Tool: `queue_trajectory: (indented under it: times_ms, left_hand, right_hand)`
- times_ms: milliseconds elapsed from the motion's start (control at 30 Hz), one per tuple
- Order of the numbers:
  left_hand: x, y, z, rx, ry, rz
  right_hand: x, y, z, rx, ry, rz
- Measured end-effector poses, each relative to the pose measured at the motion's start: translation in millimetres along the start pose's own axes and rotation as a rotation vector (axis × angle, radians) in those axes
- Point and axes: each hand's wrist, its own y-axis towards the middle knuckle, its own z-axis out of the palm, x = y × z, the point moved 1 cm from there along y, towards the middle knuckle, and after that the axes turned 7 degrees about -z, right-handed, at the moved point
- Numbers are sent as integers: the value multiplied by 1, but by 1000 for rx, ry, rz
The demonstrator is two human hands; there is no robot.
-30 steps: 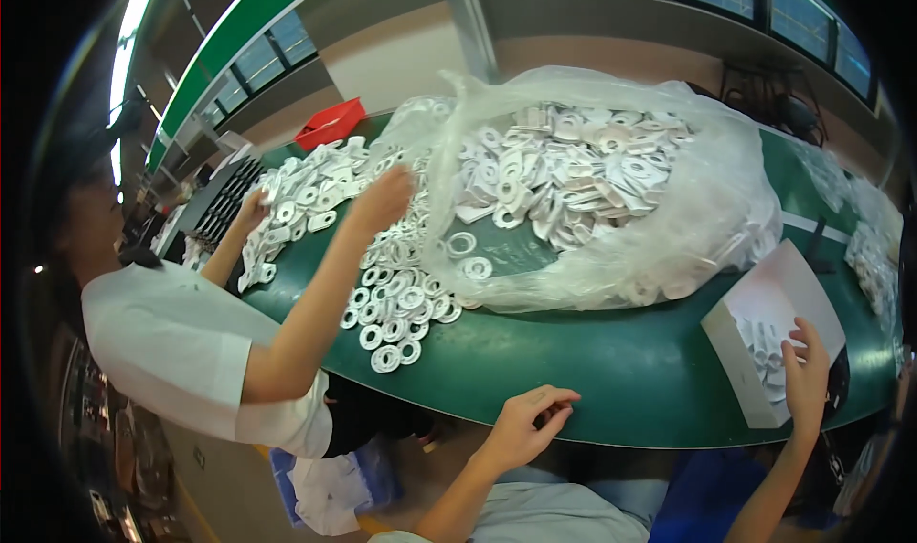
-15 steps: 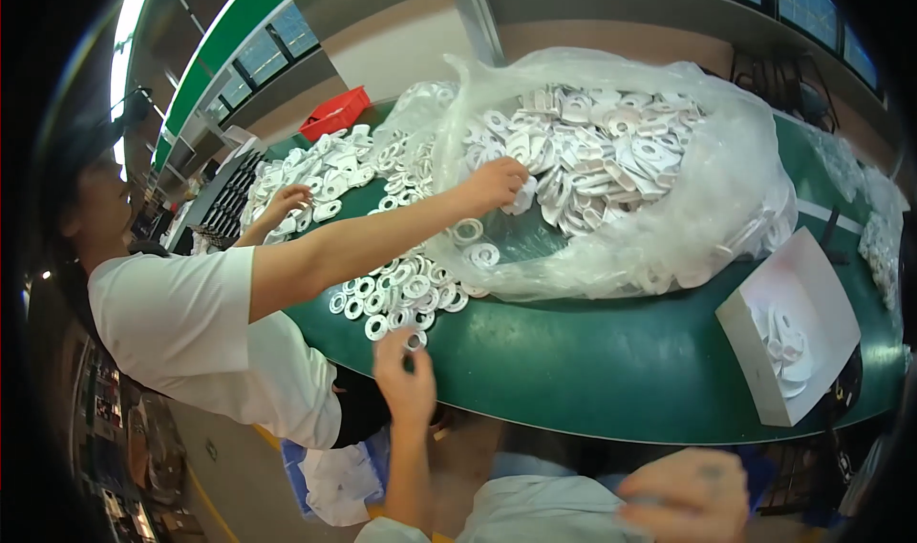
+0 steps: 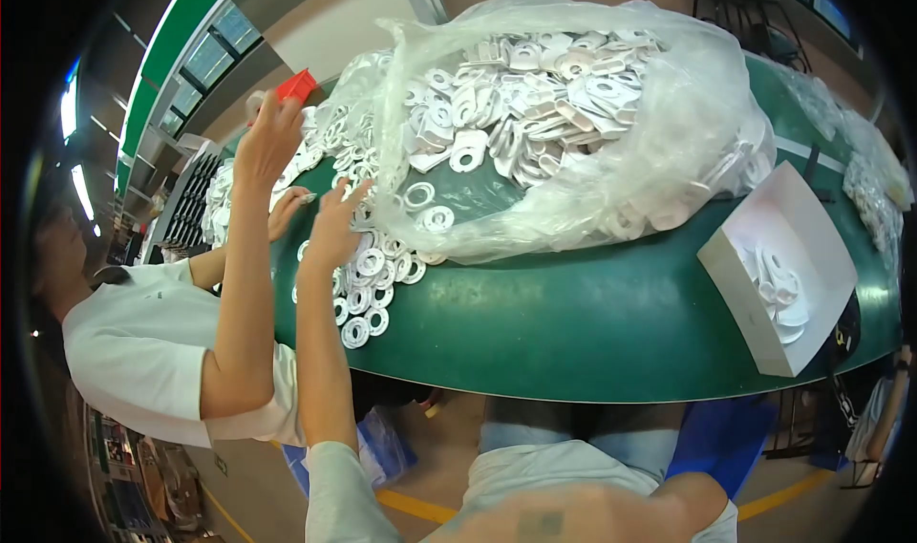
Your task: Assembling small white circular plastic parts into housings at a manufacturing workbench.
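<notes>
My left hand (image 3: 331, 228) reaches forward over a heap of white plastic rings (image 3: 371, 264) on the green table. Its fingers are spread and touch rings at the heap's far part; no ring shows lifted in them. At the lower edge, close to my body, my right hand (image 3: 564, 516) appears blurred, its fingers out of sight. Left of my arm, a co-worker in a white shirt raises one hand (image 3: 267, 147) near a red bin (image 3: 297, 85). That person's other hand (image 3: 287, 213) is beside the ring heap, holding something small and white.
A big clear plastic bag (image 3: 688, 161) full of flat white pieces with holes (image 3: 564, 94) covers the table's far middle. A white box (image 3: 731, 256) with a few white pieces stands at right. Stacked black trays (image 3: 196, 199) are at far left. The green table's (image 3: 535, 323) curved edge lies before me.
My left hand has moved forward and left, deeper over the rings. My right hand has shifted left along the lower edge. The co-worker's arm swung from the bag toward the red bin.
</notes>
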Motion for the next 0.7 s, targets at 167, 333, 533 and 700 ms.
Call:
queue_trajectory:
  times_ms: [167,333,533,700]
  left_hand:
    - [0,10,5,222,-75,-110]
    - [-8,17,13,153,-1,-22]
    - [-7,19,-11,-19,-146,-193]
    - [3,22,-32,-200,-335,-302]
  right_hand:
    - [-63,-42,4,-27,46,436]
    - [-95,-89,1,-205,55,706]
    - [-115,-116,3,-329,49,774]
    - [-114,-114,3,-331,39,781]
